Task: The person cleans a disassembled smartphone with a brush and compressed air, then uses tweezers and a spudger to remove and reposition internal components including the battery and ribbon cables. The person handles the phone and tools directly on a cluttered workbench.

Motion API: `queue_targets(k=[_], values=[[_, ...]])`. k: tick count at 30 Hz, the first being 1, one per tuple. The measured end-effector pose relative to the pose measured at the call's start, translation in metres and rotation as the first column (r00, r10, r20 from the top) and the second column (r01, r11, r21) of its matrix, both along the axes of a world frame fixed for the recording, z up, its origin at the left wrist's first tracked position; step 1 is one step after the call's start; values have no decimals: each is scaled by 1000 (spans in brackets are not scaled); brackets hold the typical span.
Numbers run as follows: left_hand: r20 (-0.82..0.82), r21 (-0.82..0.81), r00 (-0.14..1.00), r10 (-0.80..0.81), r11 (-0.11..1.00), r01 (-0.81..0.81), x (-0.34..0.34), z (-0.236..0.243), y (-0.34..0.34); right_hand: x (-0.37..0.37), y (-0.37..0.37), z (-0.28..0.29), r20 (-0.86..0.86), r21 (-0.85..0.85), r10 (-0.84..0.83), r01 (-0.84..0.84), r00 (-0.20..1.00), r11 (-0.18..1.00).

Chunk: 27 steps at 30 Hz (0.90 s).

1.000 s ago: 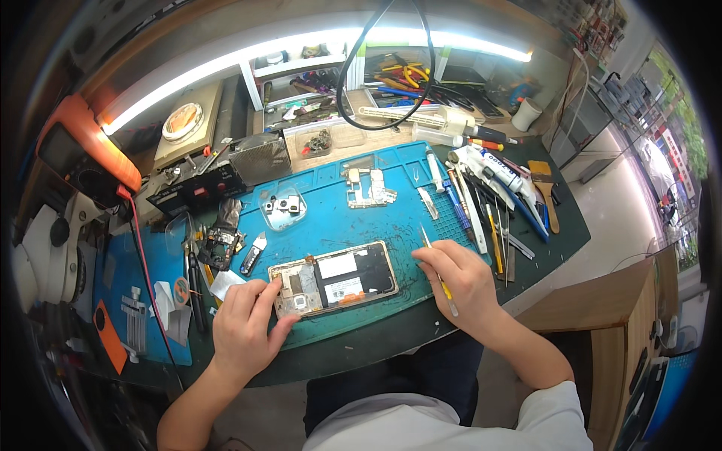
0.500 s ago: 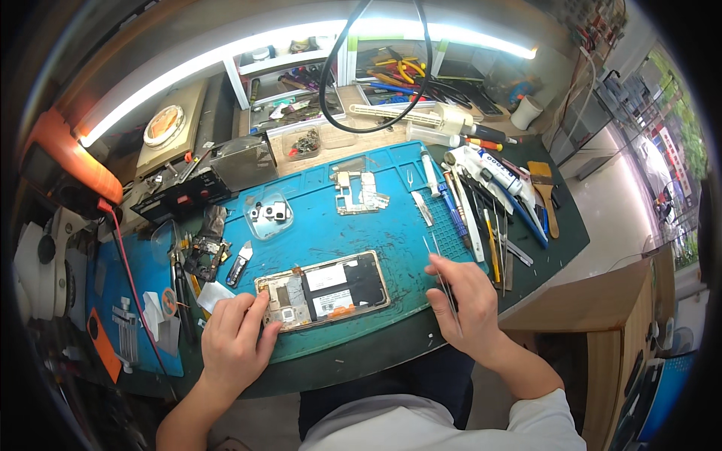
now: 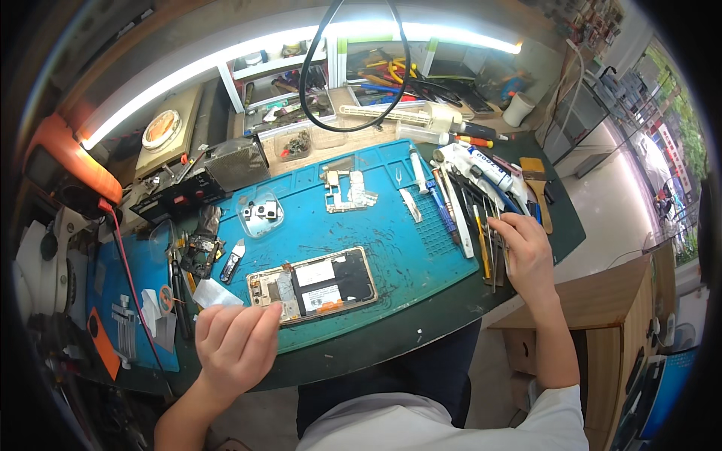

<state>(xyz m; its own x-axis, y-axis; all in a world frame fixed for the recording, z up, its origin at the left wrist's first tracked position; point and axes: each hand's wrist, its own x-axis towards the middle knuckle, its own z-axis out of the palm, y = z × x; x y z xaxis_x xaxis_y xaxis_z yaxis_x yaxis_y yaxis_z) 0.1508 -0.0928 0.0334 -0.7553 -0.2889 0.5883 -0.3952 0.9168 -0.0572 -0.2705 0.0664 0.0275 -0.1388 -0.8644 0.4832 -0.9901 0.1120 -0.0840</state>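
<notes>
A phone frame with its back off (image 3: 353, 279) lies on the blue mat, a black battery area with white labels inside it. My left hand (image 3: 237, 346) is just off its lower left corner, fingers curled and thumb against the index finger. Whatever is in that pinch, if anything, does not show. Over the tools at the right edge of the mat, my right hand (image 3: 529, 255) has its fingers closed on slim metal tweezers (image 3: 494, 252), partly hidden among similar thin tools. Beyond the phone lies a bare metal phone bracket (image 3: 350, 192).
A clear box of small camera parts (image 3: 261, 213) stands left of the bracket. A utility knife (image 3: 233, 261) lies nearby. A syringe (image 3: 417, 169), a white glue tube (image 3: 489, 167) and a brush (image 3: 535, 180) crowd the right. A black cable loop (image 3: 304, 83) hangs above.
My right hand has moved right and away from me, from beside the phone to the tools, with the tweezers. My left hand has drawn back from the phone, its fingers curling.
</notes>
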Motion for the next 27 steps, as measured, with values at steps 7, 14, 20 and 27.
queue_targets(k=[7, 14, 20, 27], values=[[111, 404, 992, -56, 915, 6, -72, 14, 4, -1, 5, 7, 162, -85, -54, 69, 985, 994], [114, 555, 975, -190, 826, 96, -85, -3, -18, 14, 14, 31, 360, -119, -188, 245, 914, 962], [123, 482, 965, -233, 864, 148, -84, 3, -23, 31, -1, 29, 345, 102, -218, 194, 913, 976], [112, 444, 963, -245, 880, 172, -77, 5, -23, 29, -27, 18, 212, -10, -155, 161, 965, 987]])
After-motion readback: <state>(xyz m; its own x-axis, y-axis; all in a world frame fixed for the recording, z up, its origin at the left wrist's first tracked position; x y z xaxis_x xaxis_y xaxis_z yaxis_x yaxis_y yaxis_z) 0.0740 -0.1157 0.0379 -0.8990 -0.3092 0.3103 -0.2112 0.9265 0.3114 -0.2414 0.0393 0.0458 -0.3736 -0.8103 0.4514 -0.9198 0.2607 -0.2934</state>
